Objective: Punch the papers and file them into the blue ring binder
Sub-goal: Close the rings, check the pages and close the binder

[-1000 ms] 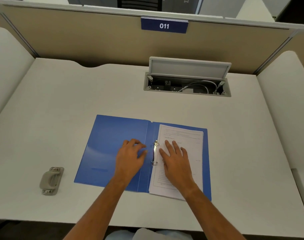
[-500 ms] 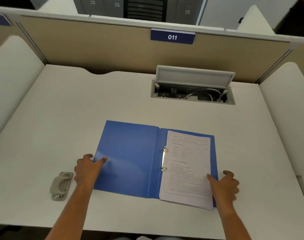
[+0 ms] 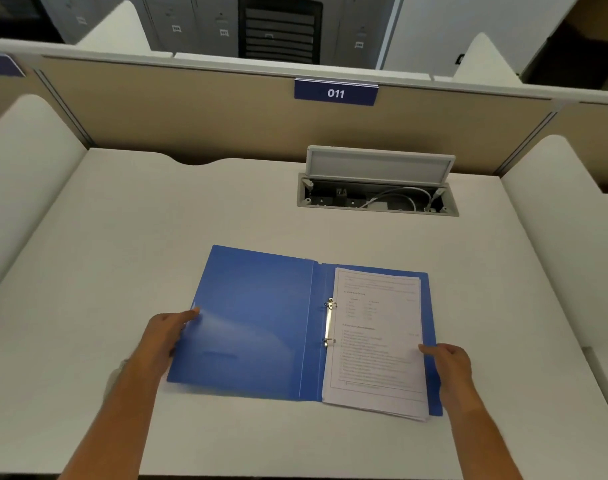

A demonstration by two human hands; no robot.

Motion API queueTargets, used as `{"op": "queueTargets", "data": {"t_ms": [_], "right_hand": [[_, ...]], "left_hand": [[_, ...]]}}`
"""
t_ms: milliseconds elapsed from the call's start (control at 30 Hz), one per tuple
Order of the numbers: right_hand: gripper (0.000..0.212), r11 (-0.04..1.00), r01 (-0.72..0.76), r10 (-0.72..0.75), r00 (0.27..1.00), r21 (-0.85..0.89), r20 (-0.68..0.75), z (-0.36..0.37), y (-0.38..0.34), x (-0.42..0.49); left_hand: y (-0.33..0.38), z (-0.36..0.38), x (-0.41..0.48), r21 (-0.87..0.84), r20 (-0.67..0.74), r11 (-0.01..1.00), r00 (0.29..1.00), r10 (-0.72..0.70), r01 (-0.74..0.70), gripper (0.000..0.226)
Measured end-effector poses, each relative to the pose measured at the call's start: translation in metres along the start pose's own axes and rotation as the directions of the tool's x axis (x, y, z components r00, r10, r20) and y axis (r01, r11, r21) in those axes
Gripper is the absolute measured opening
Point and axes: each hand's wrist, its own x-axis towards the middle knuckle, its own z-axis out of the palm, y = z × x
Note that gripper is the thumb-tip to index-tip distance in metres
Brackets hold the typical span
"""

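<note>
Closing the blue ring binder [image 3: 254,320] looks to be the step you are on. It lies open flat on the desk [image 3: 157,220] in the lower centre of the frame. The papers [image 3: 375,341] already sit on its right half, their left margin threaded on the two metal rings [image 3: 330,322], which appear shut.

Your left hand [image 3: 167,336] grips the outer edge of the front cover at the lower left, thumb on top and fingers tucked beneath, and that edge seems to ride just off the desk. Your right hand [image 3: 449,362] holds the binder's right edge at the lower right, thumb tip pressed on the margin of the top sheet, fingers curled round the edge.

Judging by this, punching and threading are done. The next move calls for you to swing the cover up and over to the right while the right hand steadies the stack, and to clear that thumb before the cover lands. Watch the bottom corners of the sheets, which fan out past the binder.

A blue placard [image 3: 335,93] on the partition at the upper centre reads "011". Print on the top sheet is too small to read, and a faint mark inside the cover cannot be made out
</note>
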Motion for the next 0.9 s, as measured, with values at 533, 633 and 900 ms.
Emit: {"op": "queueTargets", "data": {"t_ms": [533, 633, 900], "right_hand": [[0.026, 0.997, 0.069, -0.071, 0.996, 0.027, 0.053, -0.004, -0.003, -0.014], [0.02, 0.996, 0.068, -0.071, 0.995, 0.049, 0.074, -0.008, -0.01, -0.021], [0.049, 0.996, -0.001, -0.017, 0.98, 0.091, 0.197, -0.017, -0.015, -0.023]], "left_hand": [[0.067, 0.078, -0.144, -0.293, 0.302, 0.817, 0.763, 0.571, -0.496, 0.022], [0.055, 0.111, -0.152, -0.253, 0.372, 0.812, 0.721, 0.584, -0.527, 0.038], [-0.015, 0.181, -0.127, 0.21, 0.544, 0.551, 0.565, 0.62, -0.808, 0.074]]}}
